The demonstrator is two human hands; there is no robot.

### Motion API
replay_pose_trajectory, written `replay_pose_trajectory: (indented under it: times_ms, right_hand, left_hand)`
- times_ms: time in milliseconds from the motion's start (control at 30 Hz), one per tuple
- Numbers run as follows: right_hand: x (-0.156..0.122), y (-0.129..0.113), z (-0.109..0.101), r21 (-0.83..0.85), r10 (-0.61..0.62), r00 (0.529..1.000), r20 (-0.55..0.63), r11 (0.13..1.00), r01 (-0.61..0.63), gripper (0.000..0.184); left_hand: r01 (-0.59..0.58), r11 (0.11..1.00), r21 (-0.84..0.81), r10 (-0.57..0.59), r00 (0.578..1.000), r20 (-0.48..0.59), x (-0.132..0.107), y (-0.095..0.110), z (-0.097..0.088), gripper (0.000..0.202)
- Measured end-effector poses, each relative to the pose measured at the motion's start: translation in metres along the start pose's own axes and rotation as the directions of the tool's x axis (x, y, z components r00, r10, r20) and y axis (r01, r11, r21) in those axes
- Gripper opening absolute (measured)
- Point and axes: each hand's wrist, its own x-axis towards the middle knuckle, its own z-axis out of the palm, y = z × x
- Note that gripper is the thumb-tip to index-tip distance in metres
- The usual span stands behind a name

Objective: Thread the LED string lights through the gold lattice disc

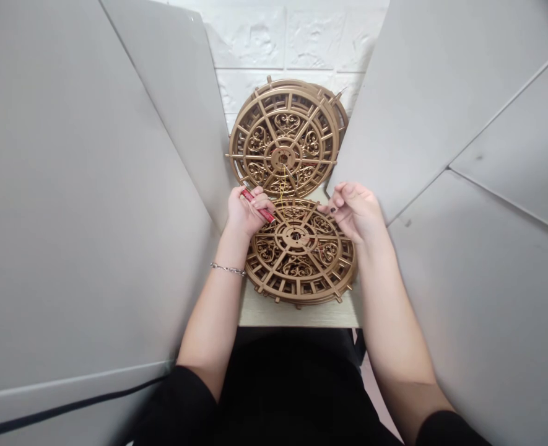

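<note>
My left hand point(251, 210) is closed around a slim red pen-shaped tool point(258, 206), which slants across the fingers; its exact kind is unclear. Below and beside it lies a stack of round gold openwork discs point(296, 266) with scrollwork and spokes. Thin wires point(296, 236) show at the hub of the top disc. Over the stack's right edge, my right hand point(355, 209) has its fingers curled in a pinch. A small dark spot shows at one fingertip, and whatever the fingers hold cannot be made out.
More gold discs point(285, 124) lean upright against the white brick-patterned wall point(255, 37). A thin yellow wire point(283, 179) hangs from their hub. The pale table point(296, 317) sits between a grey panel point(92, 155) on the left and another grey panel point(441, 124) on the right.
</note>
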Motion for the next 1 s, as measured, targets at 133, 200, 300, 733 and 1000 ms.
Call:
replay_pose_trajectory:
  times_ms: [133, 200, 300, 733, 1000]
  right_hand:
    - [-0.003, 0.009, 0.015, -0.036, 0.065, 0.977, 0.201, 0.998, -0.059, 0.032]
    - [-0.005, 0.012, 0.025, -0.167, 0.154, 0.946, 0.285, 0.980, -0.110, 0.032]
    - [-0.009, 0.016, 0.040, -0.411, 0.187, 0.920, 0.345, 0.911, -0.031, 0.031]
    - [-0.013, 0.017, 0.051, -0.661, 0.175, 0.860, 0.480, 0.717, 0.223, 0.026]
    - [-0.012, 0.020, 0.050, -0.681, 0.068, 0.894, 0.442, 0.675, 0.285, 0.027]
  left_hand:
    - [0.003, 1.000, -0.019, -0.003, 1.000, -0.001, 0.000, -0.004, 0.003, 0.020]
    - [0.001, 1.000, -0.023, -0.002, 1.000, -0.012, 0.000, -0.006, 0.004, 0.021]
    - [-0.009, 1.000, -0.020, 0.008, 0.999, -0.051, -0.001, -0.007, 0.007, 0.023]
    - [0.023, 0.999, -0.028, -0.023, 1.000, -0.004, 0.002, -0.008, 0.001, 0.022]
    - [0.022, 0.999, -0.029, -0.023, 1.000, -0.013, 0.001, -0.008, 0.004, 0.023]
